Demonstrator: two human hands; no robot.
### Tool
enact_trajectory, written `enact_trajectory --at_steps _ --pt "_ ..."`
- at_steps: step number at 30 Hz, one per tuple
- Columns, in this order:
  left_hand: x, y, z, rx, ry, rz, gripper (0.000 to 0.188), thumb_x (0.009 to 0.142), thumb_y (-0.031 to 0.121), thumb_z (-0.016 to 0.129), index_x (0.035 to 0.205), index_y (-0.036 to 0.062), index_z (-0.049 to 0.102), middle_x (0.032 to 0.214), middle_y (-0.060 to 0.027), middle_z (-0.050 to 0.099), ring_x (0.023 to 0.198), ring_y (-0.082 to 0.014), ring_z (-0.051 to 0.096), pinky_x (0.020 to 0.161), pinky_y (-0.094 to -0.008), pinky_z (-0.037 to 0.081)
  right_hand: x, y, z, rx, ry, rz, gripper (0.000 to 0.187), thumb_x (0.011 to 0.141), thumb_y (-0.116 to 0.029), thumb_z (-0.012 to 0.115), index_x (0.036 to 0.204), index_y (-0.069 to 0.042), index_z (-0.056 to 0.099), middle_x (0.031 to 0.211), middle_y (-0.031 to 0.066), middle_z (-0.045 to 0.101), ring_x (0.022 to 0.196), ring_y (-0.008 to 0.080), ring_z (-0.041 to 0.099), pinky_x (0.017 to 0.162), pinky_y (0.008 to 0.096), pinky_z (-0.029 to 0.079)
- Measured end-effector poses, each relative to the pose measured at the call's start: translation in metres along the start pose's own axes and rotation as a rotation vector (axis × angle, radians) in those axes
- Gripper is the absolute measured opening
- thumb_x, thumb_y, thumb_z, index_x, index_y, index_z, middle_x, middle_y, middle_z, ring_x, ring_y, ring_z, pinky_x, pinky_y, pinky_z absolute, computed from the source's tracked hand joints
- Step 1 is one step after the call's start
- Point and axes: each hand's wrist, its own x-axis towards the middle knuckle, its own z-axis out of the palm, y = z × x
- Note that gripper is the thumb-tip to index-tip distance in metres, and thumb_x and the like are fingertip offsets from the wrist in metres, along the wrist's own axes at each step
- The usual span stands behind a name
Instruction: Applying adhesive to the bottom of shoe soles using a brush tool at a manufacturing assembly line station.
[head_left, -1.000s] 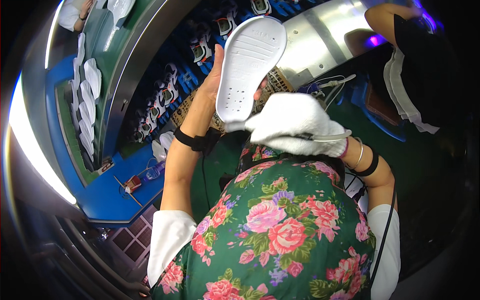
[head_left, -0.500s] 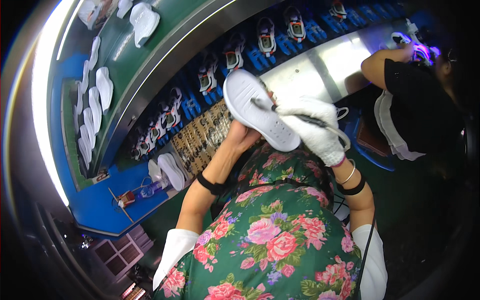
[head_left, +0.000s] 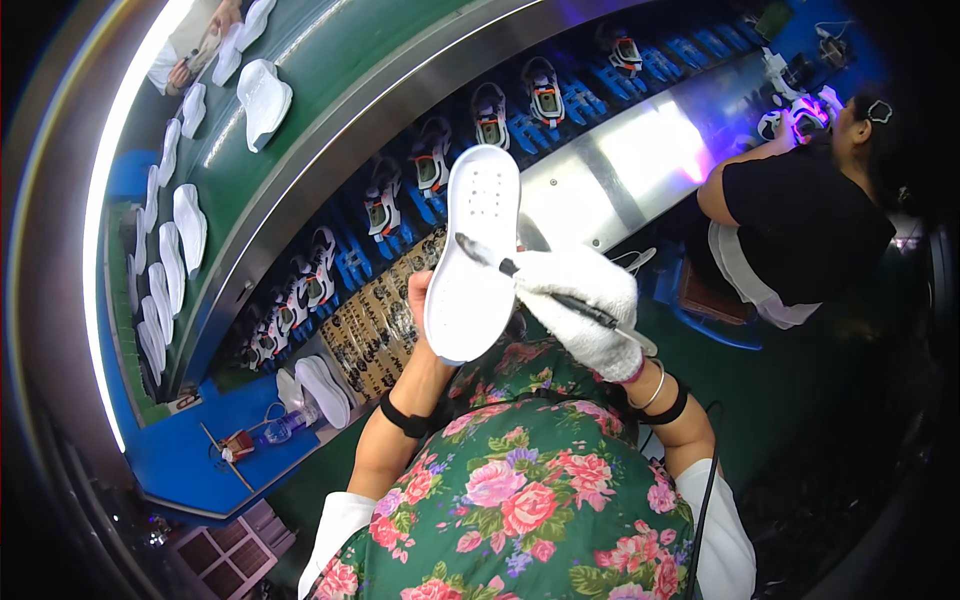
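My left hand [head_left: 419, 300] grips a white shoe sole [head_left: 463, 312] from beneath and along its left edge. The sole stands nearly upright in the view, its inner face toward me, with small holes at the top end. A white knitted glove covers my right hand [head_left: 588, 295], which is closed around a brush [head_left: 478, 252] with a dark handle. The brush tip lies against the middle of the sole, or just over it; I cannot tell which. Most of my left palm is hidden behind the sole.
White soles lie on a green conveyor [head_left: 222, 180] at left. Partly made shoes stand on blue holders [head_left: 535, 135] beyond a metal panel [head_left: 570, 205]. A co-worker [head_left: 800, 205] sits at right. A blue table [head_left: 190, 465] carries a bottle; a patterned board [head_left: 365, 345] lies near my left arm.
The sole has been turned so that its holed end, formerly lower right, points up. The gloved hand and brush have shifted left and down. A co-worker's hands show more clearly at upper left.
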Motion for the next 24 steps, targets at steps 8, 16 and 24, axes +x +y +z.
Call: enact_trajectory --at_steps 8,16,24 --pt "0.027 -0.028 0.011 0.26 0.154 0.052 0.084 0.093 0.06 0.056 0.154 0.0082 0.031 0.152 -0.0227 0.04 0.137 -0.037 0.044 0.114 -0.0538 0.037 0.032 -0.002 -0.014 -0.168 0.0 -0.283 0.026 0.074 -0.009 0.079 0.099 -0.007 0.076 0.095 0.0094 0.075 0.079 0.0254 0.07 0.073 0.0338 0.056" --pt "0.021 -0.033 -0.007 0.075 0.017 0.02 0.068 0.1 0.053 0.049 0.15 0.0073 0.038 0.146 -0.0158 0.05 0.133 -0.0328 0.051 0.113 -0.0502 0.04 0.039 -0.016 -0.007 -0.336 -0.063 -0.339 0.03 0.075 -0.005 0.075 0.105 -0.006 0.075 0.106 0.0109 0.074 0.095 0.0264 0.071 0.081 0.0378 0.056" --pt "0.016 -0.039 -0.012 0.103 0.107 0.079 0.076 0.094 0.061 0.054 0.147 0.0072 0.043 0.144 -0.0161 0.052 0.131 -0.0331 0.052 0.113 -0.051 0.039 0.03 -0.017 -0.012 0.012 0.016 -0.062 0.019 0.075 -0.003 0.075 0.094 -0.003 0.076 0.1 0.0148 0.075 0.089 0.0288 0.073 0.081 0.0363 0.056"
